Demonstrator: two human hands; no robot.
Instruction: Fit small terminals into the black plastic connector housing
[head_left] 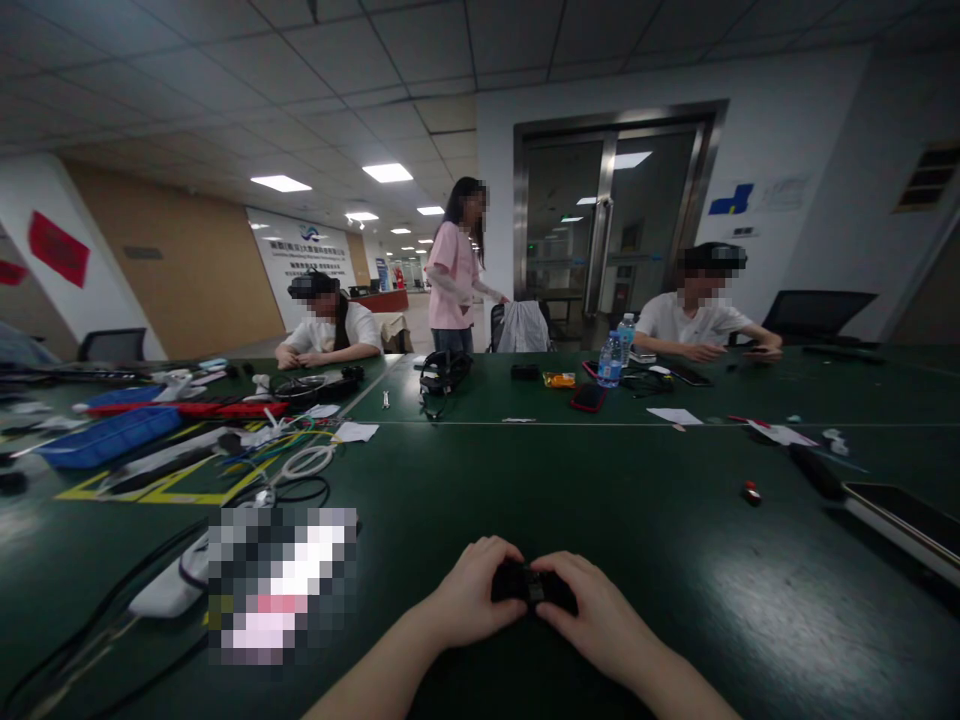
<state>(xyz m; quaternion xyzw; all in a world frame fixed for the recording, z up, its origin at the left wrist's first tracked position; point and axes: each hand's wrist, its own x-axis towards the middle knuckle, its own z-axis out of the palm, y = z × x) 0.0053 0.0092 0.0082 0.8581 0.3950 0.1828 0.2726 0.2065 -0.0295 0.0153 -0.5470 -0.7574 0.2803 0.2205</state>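
Low in the head view, both hands meet over the green table (675,560). Between them is a small black object (534,588) with a greyish middle part; its kind cannot be made out. My left hand (480,590) is closed round its left end, thumb below and fingers above. Its right end sits in the grip of my right hand (585,605), in a similar pinch. The fingers hide much of the object. Left of my hands lies a blurred-out bright item (289,590), beside a white power strip (169,585).
Blue trays (112,438), cables (307,462) and tools crowd the left side. Water bottles (610,360), a red-edged phone (587,398) and papers (673,416) lie farther back. A small red item (751,492) and a dark-topped device (907,525) are at right. Two people sit opposite; one stands.
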